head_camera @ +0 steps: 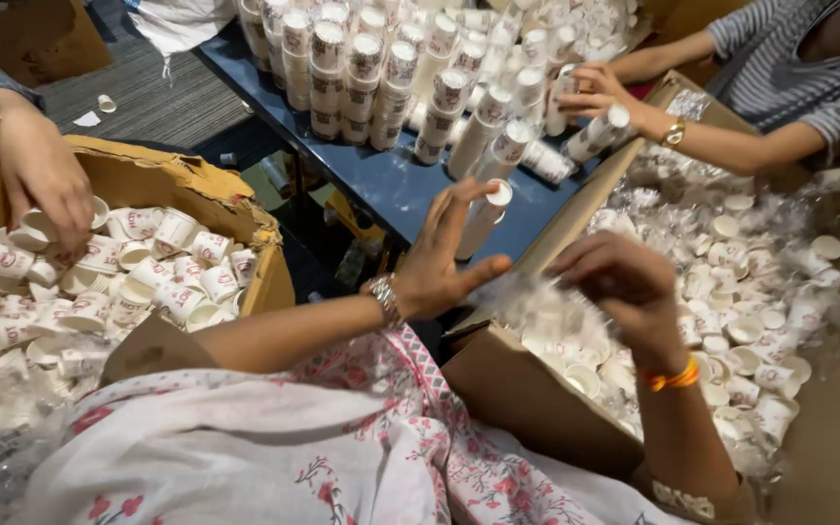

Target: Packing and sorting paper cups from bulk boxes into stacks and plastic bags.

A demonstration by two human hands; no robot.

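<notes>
**Two hands over a box of loose paper cups**

We find the person's left hand [442, 255] raised above the near edge of the blue table [391, 185], palm turned sideways, fingers spread wide and holding nothing. A metal bracelet sits on that wrist. Just past its fingertips lies a stack of cups [485, 216], tilted on the tabletop; we cannot tell whether the fingers touch it.

The right hand [624, 287] hangs curled over the right-hand cardboard box [527, 389], fingers bent downward and pinched on a wisp of clear plastic wrap [527, 297]. An orange band circles that wrist. The box beneath holds loose white cups [751, 321] mixed with crumpled clear wrap.

We note the following nearby:
- A crowd of upright and leaning cup stacks [362, 73] fills the far half of the table.
- Another person's hand [46, 175] at the left reaches into a second cardboard box [196, 185] and rests on the printed cups [162, 262] heaped there.
- A third person in a striped sleeve [799, 78] at the upper right has both hands at a lying stack [595, 133] on the table edge.
- White fabric with a red flower print [323, 447] covers the foreground.
</notes>
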